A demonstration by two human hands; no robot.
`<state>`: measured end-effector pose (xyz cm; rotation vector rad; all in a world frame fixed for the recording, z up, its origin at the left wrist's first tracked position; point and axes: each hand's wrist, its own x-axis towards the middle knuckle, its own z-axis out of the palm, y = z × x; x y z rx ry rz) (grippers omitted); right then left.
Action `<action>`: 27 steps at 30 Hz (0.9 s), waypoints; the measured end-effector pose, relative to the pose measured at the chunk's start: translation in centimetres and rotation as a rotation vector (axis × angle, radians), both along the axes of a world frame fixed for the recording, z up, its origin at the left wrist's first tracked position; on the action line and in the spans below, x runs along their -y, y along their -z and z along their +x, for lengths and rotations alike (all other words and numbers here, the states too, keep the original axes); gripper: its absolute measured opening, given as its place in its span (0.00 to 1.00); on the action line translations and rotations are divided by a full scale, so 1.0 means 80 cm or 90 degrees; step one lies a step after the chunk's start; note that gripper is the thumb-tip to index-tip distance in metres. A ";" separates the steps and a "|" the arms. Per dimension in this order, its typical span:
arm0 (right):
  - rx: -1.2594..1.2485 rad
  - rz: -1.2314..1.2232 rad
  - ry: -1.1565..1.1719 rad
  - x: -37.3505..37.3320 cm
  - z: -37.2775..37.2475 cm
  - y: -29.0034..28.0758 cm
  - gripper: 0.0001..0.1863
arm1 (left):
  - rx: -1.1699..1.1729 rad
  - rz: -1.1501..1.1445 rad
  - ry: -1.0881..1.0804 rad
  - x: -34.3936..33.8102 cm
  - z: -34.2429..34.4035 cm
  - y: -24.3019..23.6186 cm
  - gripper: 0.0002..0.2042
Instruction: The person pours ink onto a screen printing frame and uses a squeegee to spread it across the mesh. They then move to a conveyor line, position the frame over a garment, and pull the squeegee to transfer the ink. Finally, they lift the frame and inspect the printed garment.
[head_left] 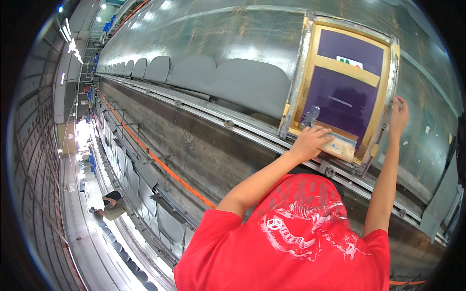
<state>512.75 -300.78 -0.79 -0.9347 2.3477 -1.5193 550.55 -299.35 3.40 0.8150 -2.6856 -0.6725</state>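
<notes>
A screen-printing frame (394, 63), metal-edged with yellow tape around purple mesh, lies on the long table at upper right. My left hand (312, 143) is closed over a squeegee (341, 147) with a pale, blue-smeared block, at the frame's near end. Beside it, a clear wet-looking patch of ink or paste (311, 115) shows on the mesh. At the frame's right side, my right hand (399, 115) has its fingers bent around the outer edge. A small white label with green and red marks (349, 63) sits under the upper mesh.
Several grey rounded fabric pieces (253, 80) lie in a row along the shiny green-grey table (233, 41). A metal rail (247, 131) runs along its near edge. Beyond the gap are an orange hose (160, 162) and hanging grey pieces. Another person (114, 206) stands at far lower left.
</notes>
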 end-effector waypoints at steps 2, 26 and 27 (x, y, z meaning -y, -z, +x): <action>0.014 -0.046 -0.006 -0.005 0.008 -0.006 0.15 | 0.028 0.003 -0.013 -0.006 -0.002 -0.003 0.31; -0.006 0.061 -0.064 -0.047 -0.019 0.060 0.20 | 0.026 -0.067 -0.035 -0.031 0.007 0.021 0.26; -0.019 0.050 -0.062 -0.042 -0.016 0.062 0.21 | 0.018 -0.077 -0.042 -0.032 0.010 0.027 0.27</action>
